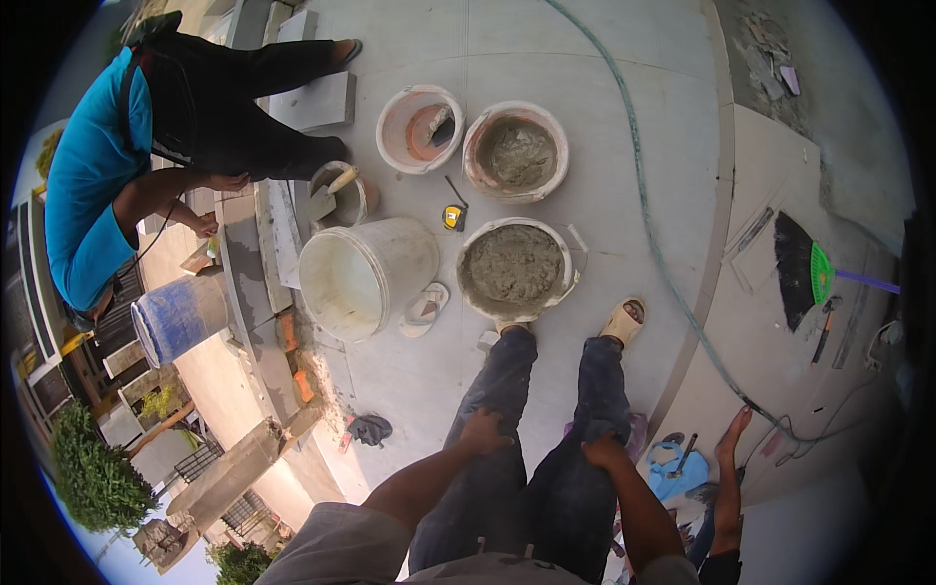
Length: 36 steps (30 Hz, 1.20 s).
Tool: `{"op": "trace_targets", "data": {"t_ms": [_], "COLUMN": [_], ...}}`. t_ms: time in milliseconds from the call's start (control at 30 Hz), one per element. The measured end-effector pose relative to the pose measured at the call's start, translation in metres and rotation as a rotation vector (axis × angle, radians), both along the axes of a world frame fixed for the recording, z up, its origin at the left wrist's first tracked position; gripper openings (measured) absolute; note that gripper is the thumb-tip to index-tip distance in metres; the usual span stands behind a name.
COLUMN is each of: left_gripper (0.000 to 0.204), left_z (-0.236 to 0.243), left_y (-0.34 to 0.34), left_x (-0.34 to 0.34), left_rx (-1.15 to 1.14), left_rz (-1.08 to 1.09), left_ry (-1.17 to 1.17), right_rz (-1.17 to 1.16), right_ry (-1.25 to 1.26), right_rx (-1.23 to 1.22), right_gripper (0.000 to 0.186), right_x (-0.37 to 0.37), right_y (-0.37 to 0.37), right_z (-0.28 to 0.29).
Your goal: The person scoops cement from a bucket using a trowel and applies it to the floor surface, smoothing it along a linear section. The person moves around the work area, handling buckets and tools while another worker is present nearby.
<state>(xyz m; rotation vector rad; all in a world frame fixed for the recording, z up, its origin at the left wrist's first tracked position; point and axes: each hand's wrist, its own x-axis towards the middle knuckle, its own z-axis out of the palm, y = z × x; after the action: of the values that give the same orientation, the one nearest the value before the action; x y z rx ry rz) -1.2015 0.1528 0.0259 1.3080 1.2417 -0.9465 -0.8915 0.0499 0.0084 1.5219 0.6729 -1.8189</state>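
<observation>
My left hand (pixel 487 432) rests on my left thigh, its fingers lying against the dark trousers (pixel 487 487). On the other thigh lies my right hand (pixel 604 450), also with nothing in it; its fingertips are hard to make out. In front of my feet stands a bucket of wet grey mortar (pixel 515 265). Just beyond it is a second mortar bucket (pixel 517 153). A third, mostly bare bucket (pixel 419 129) with a reddish inside holds a dark tool. A yellow tape measure (pixel 453 216) lies on the floor between them.
A large white bucket (pixel 402 252) lies beside a sandal (pixel 424 310) and a small bucket with a trowel (pixel 334 191). A person in a blue shirt (pixel 93 185) bends at the left. A green hose (pixel 639 166) crosses the floor; a broom (pixel 804 271) lies right. Another person's leg (pixel 729 487) shows lower right.
</observation>
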Motion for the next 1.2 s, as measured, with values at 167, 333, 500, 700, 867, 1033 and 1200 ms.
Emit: {"op": "trace_targets", "data": {"t_ms": [167, 333, 500, 700, 867, 1033, 1200], "left_gripper": [0.077, 0.071, 0.06, 0.048, 0.064, 0.077, 0.048], "left_z": [-0.013, -0.027, -0.073, -0.139, -0.226, -0.287, -0.33], "left_y": [0.001, 0.013, 0.105, 0.288, 0.42, 0.5, 0.538], "left_x": [-0.001, -0.009, -0.004, -0.002, -0.009, 0.007, -0.007], "left_rx": [-0.031, -0.026, 0.05, 0.191, 0.171, 0.204, 0.233], "left_rz": [-0.02, 0.029, 0.778, 1.528, 1.954, 2.082, 2.123], "left_ry": [0.016, -0.017, -0.097, -0.325, -0.393, -0.432, -0.582], "right_rz": [-0.008, 0.133, 0.041, -0.005, -0.114, -0.074, -0.046], "right_ry": [-0.02, 0.132, 0.039, -0.043, -0.24, -0.243, -0.311], "right_rx": [0.02, 0.131, 0.142, 0.066, -0.017, -0.034, -0.1], "right_gripper": [0.091, 0.094, 0.093, 0.095, 0.091, 0.097, 0.099], "right_x": [0.0, -0.002, -0.004, -0.011, -0.021, -0.034, -0.051], "right_y": [0.0, -0.03, -0.042, -0.009, 0.022, 0.028, 0.044], "right_z": [-0.005, -0.03, -0.031, -0.008, 0.018, 0.027, 0.029]}}
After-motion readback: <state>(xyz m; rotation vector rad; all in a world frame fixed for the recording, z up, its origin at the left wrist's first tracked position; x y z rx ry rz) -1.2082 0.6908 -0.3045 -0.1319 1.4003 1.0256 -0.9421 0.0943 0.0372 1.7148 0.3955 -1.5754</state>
